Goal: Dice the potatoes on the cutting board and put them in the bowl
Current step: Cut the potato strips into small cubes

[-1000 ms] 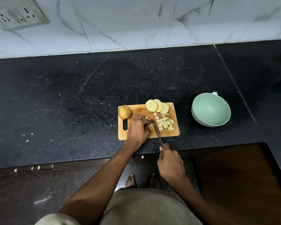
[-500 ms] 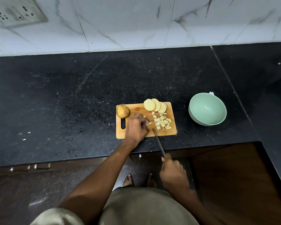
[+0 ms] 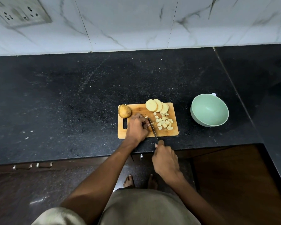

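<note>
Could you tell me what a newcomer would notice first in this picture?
Probably the wooden cutting board near the counter's front edge, where the left hand steadies potato pieces and the right hand grips a knife. Next, the empty green bowl to its right.

1. Black speckled stone countertop (image 3: 71, 95), with a seam running diagonally at the right.
2. White marble-veined wall tiles (image 3: 136, 21) behind it.
3. Switch and socket plate (image 3: 21, 13) set in the tiles, upper left.
4. Metal cabinet handles (image 3: 32, 165) below the counter edge, left.
5. Small white scrap (image 3: 214, 94) on the counter, far right of centre.
6. Dark brown cabinet front (image 3: 234, 184) at lower right.
</note>
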